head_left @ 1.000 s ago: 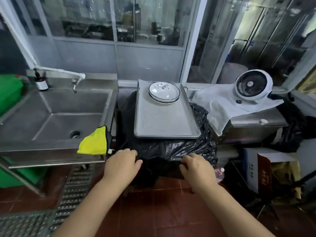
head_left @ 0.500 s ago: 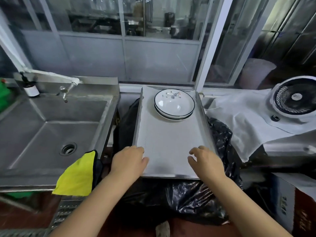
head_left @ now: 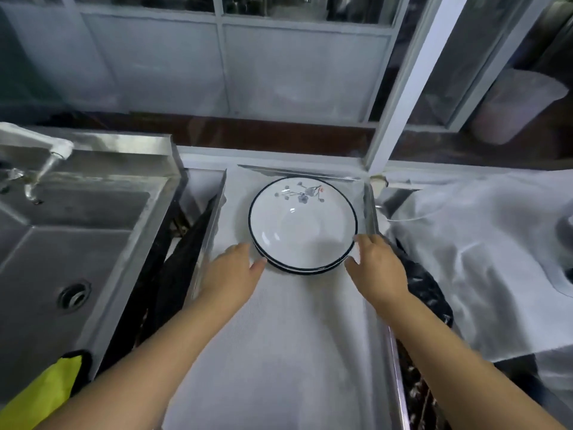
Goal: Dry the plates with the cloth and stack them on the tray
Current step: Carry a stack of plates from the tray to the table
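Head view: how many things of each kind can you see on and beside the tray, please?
Plates: 2, stacked, as far as the rims show
Tray: 1
Yellow cloth: 1
Sink: 1
Hands: 2, left hand, right hand
Total: 7

Both forearms bare to the frame's edge (no sleeves, rings or watch).
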